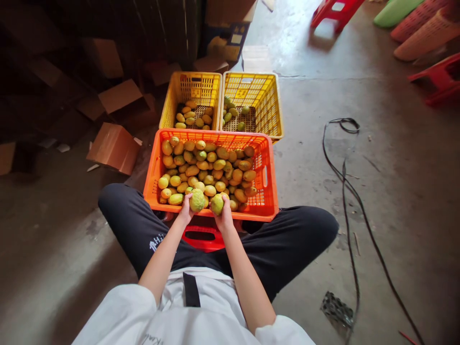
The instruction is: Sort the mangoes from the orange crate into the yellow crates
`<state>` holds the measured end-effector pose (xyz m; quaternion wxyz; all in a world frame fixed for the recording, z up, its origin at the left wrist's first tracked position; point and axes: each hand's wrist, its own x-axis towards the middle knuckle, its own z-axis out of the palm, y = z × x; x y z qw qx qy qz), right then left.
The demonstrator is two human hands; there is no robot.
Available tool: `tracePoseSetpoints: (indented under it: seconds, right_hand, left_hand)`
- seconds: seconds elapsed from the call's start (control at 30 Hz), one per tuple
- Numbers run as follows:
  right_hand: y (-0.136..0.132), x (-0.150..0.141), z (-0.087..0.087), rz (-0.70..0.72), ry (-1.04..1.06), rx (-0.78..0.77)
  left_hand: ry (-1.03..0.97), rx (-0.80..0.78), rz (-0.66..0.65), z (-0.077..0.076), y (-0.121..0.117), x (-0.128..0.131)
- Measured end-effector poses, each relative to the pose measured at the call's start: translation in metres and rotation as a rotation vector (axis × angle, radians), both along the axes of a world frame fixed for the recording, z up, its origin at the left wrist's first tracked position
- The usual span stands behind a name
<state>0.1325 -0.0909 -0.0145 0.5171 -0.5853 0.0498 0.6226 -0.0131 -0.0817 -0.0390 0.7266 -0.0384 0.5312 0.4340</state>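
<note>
An orange plastic crate (268,191) full of yellow-green fruits (212,167) stands on the floor between my knees. My left hand (187,211) grips one green fruit (197,200) at the crate's near edge. My right hand (225,215) grips another green fruit (217,204) right beside it. Both hands hover over the near rim, close together. Behind the orange crate stand two yellow crates side by side: the left yellow crate (179,91) holds several yellowish fruits, the right yellow crate (269,100) holds several greener ones.
I sit on a red stool (203,237) on a concrete floor. Cardboard boxes (114,146) lie at the left. A black cable (345,167) runs along the floor at the right. Red stools (334,12) and stacked baskets (424,28) are at the far right.
</note>
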Motion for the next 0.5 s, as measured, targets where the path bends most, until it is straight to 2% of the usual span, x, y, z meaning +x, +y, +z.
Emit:
tracePoseSetpoints:
  seconds: [0.23, 0.5]
  right_hand:
    - [0.0010, 0.0042, -0.0080, 0.106, 0.047, 0.006]
    - [-0.0008, 0.0010, -0.0053, 0.080, 0.034, -0.027]
  left_hand:
    - [-0.018, -0.017, -0.017, 0.0024, 0.0023, 0.0010]
    - [0.029, 0.018, -0.048, 0.0067, -0.0010, 0.0004]
